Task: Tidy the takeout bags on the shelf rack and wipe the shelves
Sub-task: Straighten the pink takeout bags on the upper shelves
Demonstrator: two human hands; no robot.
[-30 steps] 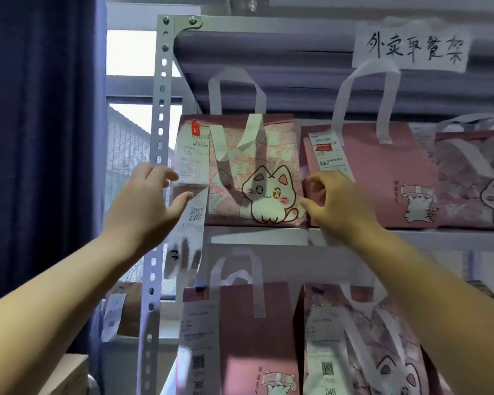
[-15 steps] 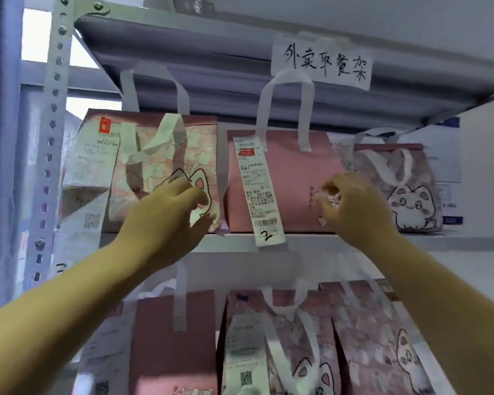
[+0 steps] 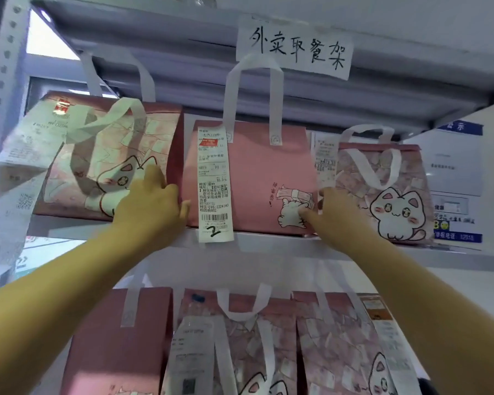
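Three pink takeout bags stand on the upper shelf (image 3: 268, 243). The middle plain pink bag (image 3: 254, 172) has a long receipt (image 3: 213, 183) marked "2" and white handles. My left hand (image 3: 151, 209) grips its lower left edge, between it and the tilted cat-print bag (image 3: 103, 158) on the left. My right hand (image 3: 325, 212) holds its lower right edge, next to the cat-print bag (image 3: 382, 192) on the right. Three more pink bags stand on the lower shelf; the middle one (image 3: 240, 343) shows best.
A handwritten paper sign (image 3: 294, 49) is taped to the top shelf's front. The perforated metal upright (image 3: 0, 81) runs down the left side. A blue-and-white notice (image 3: 457, 181) hangs on the wall at right.
Both hands moved from the left cat-print bag to the sides of the middle plain pink bag. The view shifted right and closer to the shelf.
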